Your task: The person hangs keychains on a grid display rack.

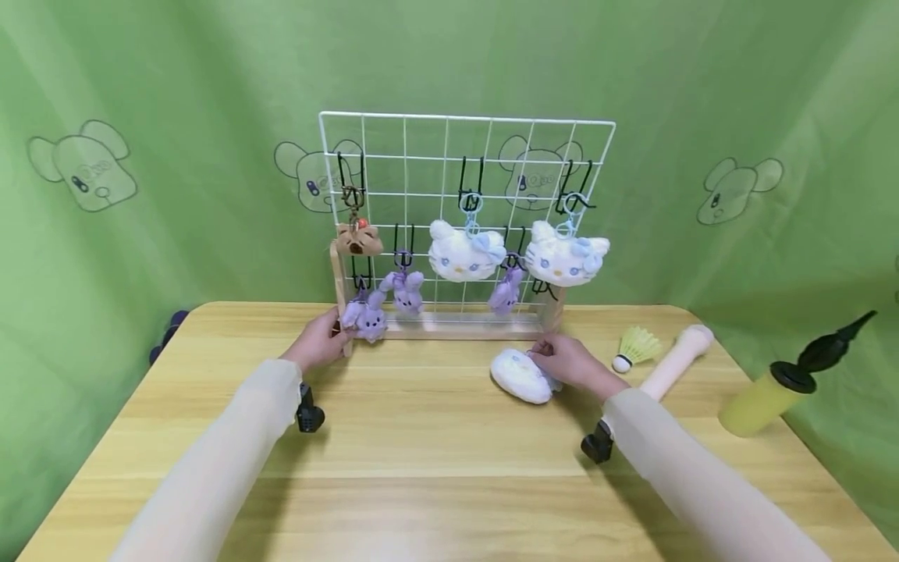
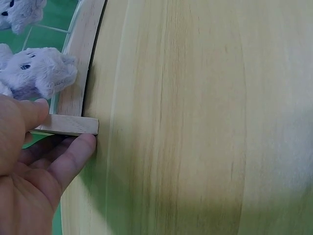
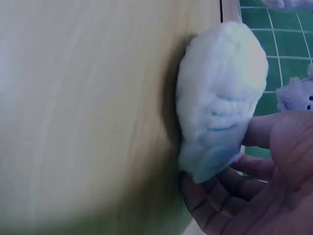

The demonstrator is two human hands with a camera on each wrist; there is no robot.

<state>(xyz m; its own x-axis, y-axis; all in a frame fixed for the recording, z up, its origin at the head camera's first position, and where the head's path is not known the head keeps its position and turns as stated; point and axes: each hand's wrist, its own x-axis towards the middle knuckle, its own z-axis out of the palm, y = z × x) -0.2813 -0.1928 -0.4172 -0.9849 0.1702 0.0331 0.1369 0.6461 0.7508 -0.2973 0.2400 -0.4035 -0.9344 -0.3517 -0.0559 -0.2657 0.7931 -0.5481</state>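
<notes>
A white wire grid rack on a wooden stand rises at the back of the table. My left hand pinches the stand's left wooden foot, thumb on one side and fingers on the other. At the stand's right front, my right hand grips one end of a white cat plush; thumb and fingers bracket it in the right wrist view, where its stitched face shows. Black hooks on the grid carry two more white cat plushes, several purple rabbit plushes and a brown plush.
To the right lie a yellow shuttlecock and a pale pink rod, partly behind my right forearm. A yellow pump with a black nozzle leans near the right edge. Green cloth hangs behind the table.
</notes>
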